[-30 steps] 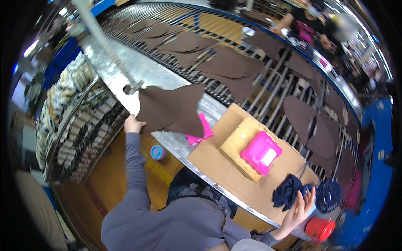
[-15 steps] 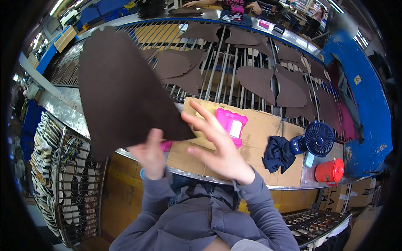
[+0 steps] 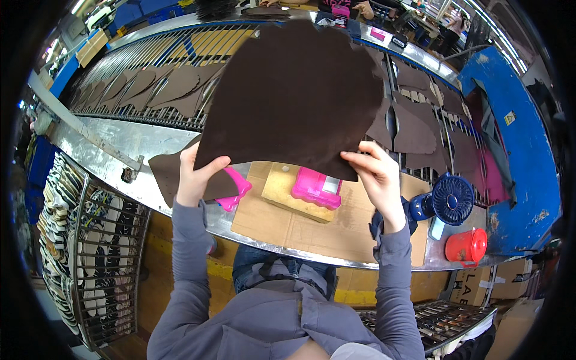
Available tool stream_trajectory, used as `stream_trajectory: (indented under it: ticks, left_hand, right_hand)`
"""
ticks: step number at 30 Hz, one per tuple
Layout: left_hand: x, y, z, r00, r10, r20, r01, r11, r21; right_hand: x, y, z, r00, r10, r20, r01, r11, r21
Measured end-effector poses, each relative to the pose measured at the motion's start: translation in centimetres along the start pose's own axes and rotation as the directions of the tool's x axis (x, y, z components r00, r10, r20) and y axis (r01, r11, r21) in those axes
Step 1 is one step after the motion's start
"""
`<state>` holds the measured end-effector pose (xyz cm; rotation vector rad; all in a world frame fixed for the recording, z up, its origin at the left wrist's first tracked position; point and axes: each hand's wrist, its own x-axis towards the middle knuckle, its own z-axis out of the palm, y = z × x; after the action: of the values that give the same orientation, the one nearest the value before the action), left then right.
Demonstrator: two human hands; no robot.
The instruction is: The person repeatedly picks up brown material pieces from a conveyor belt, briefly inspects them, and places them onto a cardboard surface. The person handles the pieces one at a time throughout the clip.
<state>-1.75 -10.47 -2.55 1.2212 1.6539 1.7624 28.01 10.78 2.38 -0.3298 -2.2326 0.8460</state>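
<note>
A large dark brown sheet (image 3: 294, 96) with a rounded, notched far edge hangs in front of me above the table. My left hand (image 3: 198, 174) pinches its near left corner between thumb and fingers. At the near right corner my right hand (image 3: 379, 180) grips it in the same way. Beyond my left hand another brown piece (image 3: 165, 177) lies on the metal tabletop, partly covering a pink plastic thing (image 3: 237, 191). Between my hands a pink box (image 3: 312, 187) with a pale top rests on a tan block (image 3: 277, 186), set on flat cardboard (image 3: 270, 231).
A slatted rack (image 3: 390, 78) carrying several brown pieces runs across behind the table. At right are a dark blue fan (image 3: 451, 199), a red lidded container (image 3: 467, 247) and a blue metal housing (image 3: 516, 138). A wire cart (image 3: 108, 264) stands at left. Another person's hand (image 3: 363, 9) shows beyond.
A brown sheet loomed at left by my half-open hands; now one is spread in the middle, held by both. My hands have moved apart. The brown piece lying at left has come into view.
</note>
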Motion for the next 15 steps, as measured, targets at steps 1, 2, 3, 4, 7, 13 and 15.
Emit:
stream_trajectory:
  ticks: [1,2,3,4,7,13,15]
  left_hand:
    - [0.7,0.2,-0.5,0.999,0.013,0.035,-0.011,0.998,-0.062]
    - [1.3,0.4,-0.8,0.997,0.028,0.068,-0.02,0.992,-0.124]
    - [2.0,-0.1,-1.1,0.996,0.045,0.075,-0.024,0.965,-0.261]
    - [2.5,0.2,-1.4,0.996,-0.003,0.086,0.031,0.944,-0.329]
    - [3.4,0.4,-1.4,0.995,0.04,0.095,-0.038,0.999,-0.016]
    - [4.0,0.7,-1.4,0.997,0.024,0.079,-0.034,0.991,0.127]
    - [3.8,0.8,-1.2,0.998,0.036,0.056,-0.045,0.985,0.167]
  right_hand:
    - [0.0,0.7,-0.1,0.998,-0.013,0.056,0.015,0.999,-0.041]
    - [-0.1,1.4,0.3,0.996,-0.045,0.08,0.05,0.997,-0.063]
    - [-0.3,1.7,0.5,0.996,-0.035,0.085,0.042,0.996,-0.075]
    - [-0.3,1.8,0.9,0.996,-0.024,0.088,0.031,0.996,-0.086]
    - [-0.5,2.1,1.7,0.994,-0.102,0.025,0.104,0.99,-0.098]
    - [0.1,1.9,1.8,0.988,-0.127,0.091,0.137,0.984,-0.116]
    - [-0.3,3.1,2.2,0.989,-0.121,0.09,0.131,0.984,-0.121]
